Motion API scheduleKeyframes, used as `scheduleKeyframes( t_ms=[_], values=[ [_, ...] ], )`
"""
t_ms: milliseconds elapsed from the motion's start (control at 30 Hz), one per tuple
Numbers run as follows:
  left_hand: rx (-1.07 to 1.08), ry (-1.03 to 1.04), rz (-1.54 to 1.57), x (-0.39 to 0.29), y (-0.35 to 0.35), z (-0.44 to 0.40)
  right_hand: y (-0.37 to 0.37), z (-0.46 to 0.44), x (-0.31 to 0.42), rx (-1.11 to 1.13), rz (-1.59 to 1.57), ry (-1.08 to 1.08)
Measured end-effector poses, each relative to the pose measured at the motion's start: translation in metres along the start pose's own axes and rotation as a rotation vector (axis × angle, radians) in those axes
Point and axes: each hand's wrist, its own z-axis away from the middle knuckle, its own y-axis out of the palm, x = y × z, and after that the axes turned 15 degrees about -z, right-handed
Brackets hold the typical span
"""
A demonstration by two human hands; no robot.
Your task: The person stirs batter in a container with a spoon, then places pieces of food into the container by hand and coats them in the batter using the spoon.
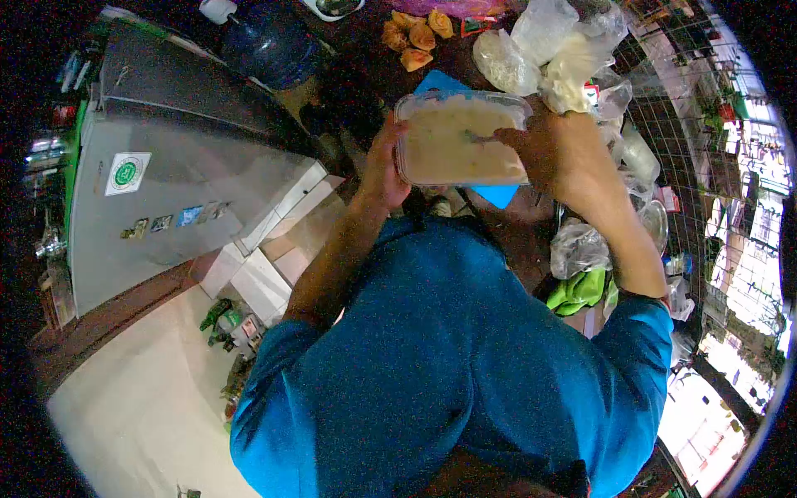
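A clear rectangular plastic container (448, 158) holds a pale, creamy mass and sits above a blue board or lid (498, 196). My left hand (387, 162) grips the container's left side, its fingers wrapped round the edge. Over the right part of the container, my right hand (540, 149) is closed on a utensil (477, 136), whose visible end touches the pale surface. Most of the utensil is hidden by the hand.
Several orange-brown pieces (418, 39) lie beyond the container. Filled plastic bags (573, 50) crowd the back right, with a green cloth or bag (577, 290) nearer. A grey refrigerator (183, 183) and a dark water bottle (270, 46) stand left. Wire mesh runs along the right.
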Motion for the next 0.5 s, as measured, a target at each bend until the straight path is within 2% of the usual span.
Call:
scheduleKeyframes(
  t_ms=[67,133,267,367,433,500],
  values=[
    [0.022,0.035,-0.004,-0.001,-0.001,0.004,-0.014,0.004,-0.002,-0.044,0.087,-0.226],
    [-0.003,-0.060,0.003,-0.005,0.002,0.006,-0.011,0.001,0.001,-0.050,0.055,-0.218],
    [-0.014,0.014,-0.048,-0.010,0.009,0.007,0.005,-0.005,0.007,-0.034,0.034,-0.187],
    [0.002,0.006,0.032,-0.009,0.003,0.004,0.009,-0.005,0.015,-0.021,0.072,-0.214],
    [0.087,0.072,-0.018,-0.010,0.001,0.005,0.008,-0.003,0.014,-0.010,0.093,-0.252],
    [0.042,0.015,-0.010,-0.012,0.002,0.008,0.001,-0.002,0.015,-0.002,0.114,-0.286]
  ],
)
